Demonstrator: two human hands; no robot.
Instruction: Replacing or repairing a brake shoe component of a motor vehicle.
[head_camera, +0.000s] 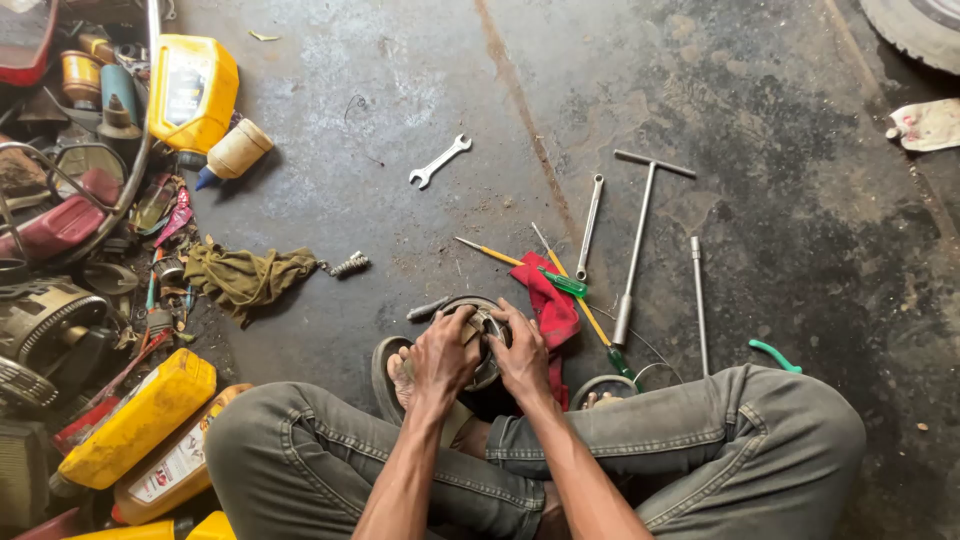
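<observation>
Grey, oil-stained concrete floor (400, 90) with rust-brown streak. Yellow oil jugs far left (192, 88) and near left (135, 420). Olive-green rag (245, 277), red cloth (552, 312), green-handled screwdriver (563, 283), silver wrench (440, 160), dark metal round part (480, 320), grey-green trousers (700, 440).

A single head-worn camera looks steeply down from above a seated person. Bent knees fill the bottom edge, the stained concrete floor (400, 90) stretches away towards the top, and both hands sit close, low in the centre.
</observation>
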